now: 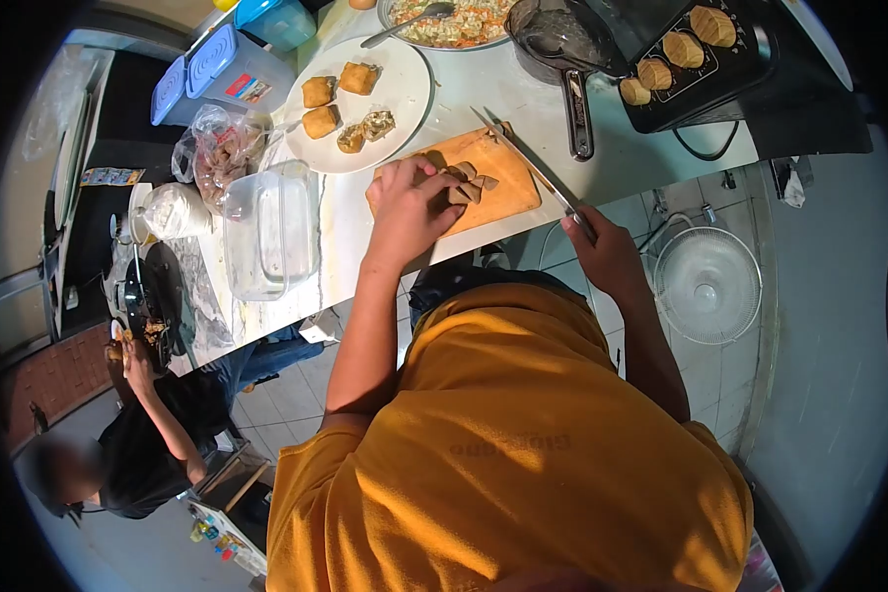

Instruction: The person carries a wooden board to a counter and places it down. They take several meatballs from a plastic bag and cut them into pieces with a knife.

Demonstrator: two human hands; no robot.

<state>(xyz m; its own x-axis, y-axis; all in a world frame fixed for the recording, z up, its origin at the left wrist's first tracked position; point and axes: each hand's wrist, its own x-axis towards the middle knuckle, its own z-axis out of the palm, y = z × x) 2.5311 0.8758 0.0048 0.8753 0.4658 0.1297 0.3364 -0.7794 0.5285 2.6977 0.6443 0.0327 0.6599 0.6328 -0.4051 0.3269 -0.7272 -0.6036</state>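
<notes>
**Cutting tofu pieces on the board, knife in right hand**

Left hand (407, 205) is on the wooden cutting board (508, 192), palm down, fingers curled and pressing on the brown tofu pieces (469, 183). The pieces sit in a small cluster near the middle of the board, touching the fingertips.

Right hand (607, 257) is closed around the handle of a knife (528, 166), off the near edge of the counter. The blade runs diagonally up and left across the board, tip near the board's far corner, passing just beside the cut pieces. Can't tell if the edge touches the board.

The board lies at the near edge of the white counter (483, 94). Just beyond it: a white plate (405, 99) with several fried tofu blocks (337, 91), some whole, some cut. Left of the board: a clear plastic container (266, 232), then plastic bags (212, 148). Far side: a bowl of mixed food (454, 22) with a spoon in it, a dark frying pan (562, 44), and a black grill pan (696, 54) holding four tofu pieces.

Floor to the right: a white fan (705, 284) lying flat. Another person (158, 434) in dark clothes is low at the left, one hand up at the counter's end.
</notes>
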